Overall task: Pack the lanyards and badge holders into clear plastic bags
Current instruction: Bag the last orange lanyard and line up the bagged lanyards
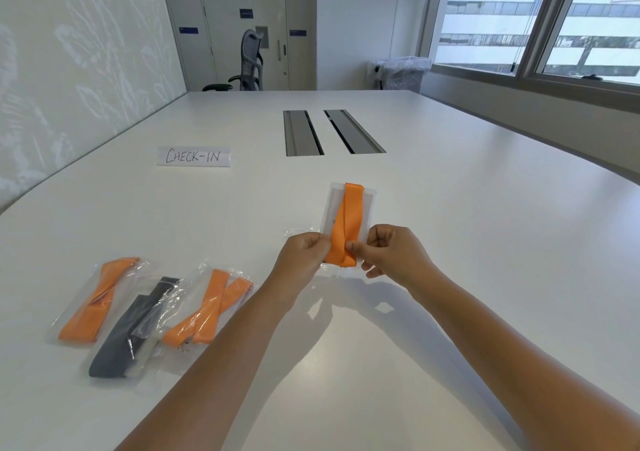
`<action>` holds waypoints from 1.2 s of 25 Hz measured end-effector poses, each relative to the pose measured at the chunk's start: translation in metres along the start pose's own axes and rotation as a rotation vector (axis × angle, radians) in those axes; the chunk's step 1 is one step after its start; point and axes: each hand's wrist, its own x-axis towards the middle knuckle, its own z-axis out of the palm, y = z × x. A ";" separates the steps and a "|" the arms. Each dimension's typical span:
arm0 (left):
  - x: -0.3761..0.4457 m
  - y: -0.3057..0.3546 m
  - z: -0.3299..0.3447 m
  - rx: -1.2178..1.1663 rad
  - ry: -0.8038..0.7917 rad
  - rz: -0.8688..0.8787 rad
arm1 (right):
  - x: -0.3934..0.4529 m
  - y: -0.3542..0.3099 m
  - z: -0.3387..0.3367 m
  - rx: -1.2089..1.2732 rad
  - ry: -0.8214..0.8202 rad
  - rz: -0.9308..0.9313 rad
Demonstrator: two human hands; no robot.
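We see a folded, glossy orange lanyard [347, 223] against a flat clear badge holder [332, 204]. Our left hand [304, 253] and right hand [391, 251] pinch its lower end.

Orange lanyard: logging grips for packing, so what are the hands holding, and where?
Both hands, left and right, pinch the folded orange lanyard with its badge holder at the near end.

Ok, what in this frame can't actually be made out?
- Head view: the near end of the orange lanyard is covered by the fingertips of the left hand and right hand.
- Whether the bag mouth is sealed: hidden by those hands.
- The clip in the rightmost packed bag: too small.
- The black lanyard bag: its badge holder is blurred by glare.
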 end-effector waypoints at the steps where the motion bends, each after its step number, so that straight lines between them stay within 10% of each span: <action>1: -0.001 0.001 -0.001 -0.017 -0.013 0.007 | 0.001 0.000 -0.001 -0.036 0.018 -0.010; 15: -0.003 -0.007 0.009 -0.060 0.017 0.123 | 0.005 0.003 -0.015 0.182 -0.266 0.183; 20: -0.001 -0.006 0.011 -0.222 0.227 0.046 | 0.001 0.002 -0.002 -0.082 0.086 -0.089; 30: -0.004 0.001 0.005 -0.283 0.067 0.040 | -0.003 0.006 0.001 -0.439 0.157 -0.362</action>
